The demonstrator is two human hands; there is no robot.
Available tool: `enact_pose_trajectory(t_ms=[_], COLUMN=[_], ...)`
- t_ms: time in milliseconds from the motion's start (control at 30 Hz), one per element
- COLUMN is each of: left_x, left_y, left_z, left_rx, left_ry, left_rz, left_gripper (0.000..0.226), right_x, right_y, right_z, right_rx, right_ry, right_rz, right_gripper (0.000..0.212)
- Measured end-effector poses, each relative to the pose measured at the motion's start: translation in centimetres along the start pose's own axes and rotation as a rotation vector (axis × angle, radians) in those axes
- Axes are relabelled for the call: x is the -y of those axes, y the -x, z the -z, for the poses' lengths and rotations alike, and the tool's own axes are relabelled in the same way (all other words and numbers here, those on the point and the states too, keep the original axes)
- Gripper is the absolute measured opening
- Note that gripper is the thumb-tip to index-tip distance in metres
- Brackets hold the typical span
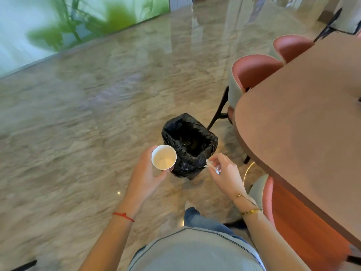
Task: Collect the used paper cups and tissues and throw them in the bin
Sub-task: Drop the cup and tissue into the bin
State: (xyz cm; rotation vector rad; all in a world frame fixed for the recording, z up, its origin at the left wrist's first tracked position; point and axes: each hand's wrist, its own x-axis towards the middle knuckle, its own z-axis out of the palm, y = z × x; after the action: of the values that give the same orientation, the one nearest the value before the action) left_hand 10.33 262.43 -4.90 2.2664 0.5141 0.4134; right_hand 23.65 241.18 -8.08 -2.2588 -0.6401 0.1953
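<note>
Left hand: the left hand (145,173) is held out near the bin's left side, fingers and thumb wrapped round the paper cup (164,157).
Paper cup: it is held with its mouth towards the camera; it looks empty, and its rim overlaps the near-left edge of the bin.
Bin: the bin (190,144), lined with a black bag, stands on the marble floor (78,106), just left of the table (304,106).
Right hand: the right hand (224,173) is seen at the bin's near-right corner, fingertips pinched on a crumpled tissue (212,166).
Step in hand: the rubbish is judged to be at the drop point.
Next move: both hands need carrying over the opening, then the fingers released.
</note>
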Motion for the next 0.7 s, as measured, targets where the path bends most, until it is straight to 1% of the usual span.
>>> enact_pose_trajectory(t_ms=[100, 267, 500, 633, 700], left_x=[0.4, 1.8, 4.8, 7.0, 8.0], left_y=[-7.0, -16.9, -29.0, -34.1, -36.3], left_z=[-1.3, -4.1, -9.0, -11.6, -12.5], left_rx=[-0.013, 0.022, 0.153, 0.271, 0.338], left_ry=[-0.027, -0.050, -0.063, -0.060, -0.055], left_rz=[0.004, 0.034, 0.060, 0.093, 0.114], left_gripper=[0.069, 0.072, 0.076, 0.079, 0.084], right_x=[-0.8, -2.2, -5.3, -6.9, -7.5], right_y=[-7.2, -17.3, -28.3, -32.4, -34.2], right_z=[0.3, -0.4, -2.8, -4.8, -5.6], right_rx=[0.028, 0.083, 0.143, 0.169, 0.196], right_ry=[-0.001, 0.014, 0.044, 0.036, 0.049], right_rz=[0.002, -0.037, -0.153, -0.247, -0.295], right_gripper=[0.010, 0.012, 0.013, 0.012, 0.013])
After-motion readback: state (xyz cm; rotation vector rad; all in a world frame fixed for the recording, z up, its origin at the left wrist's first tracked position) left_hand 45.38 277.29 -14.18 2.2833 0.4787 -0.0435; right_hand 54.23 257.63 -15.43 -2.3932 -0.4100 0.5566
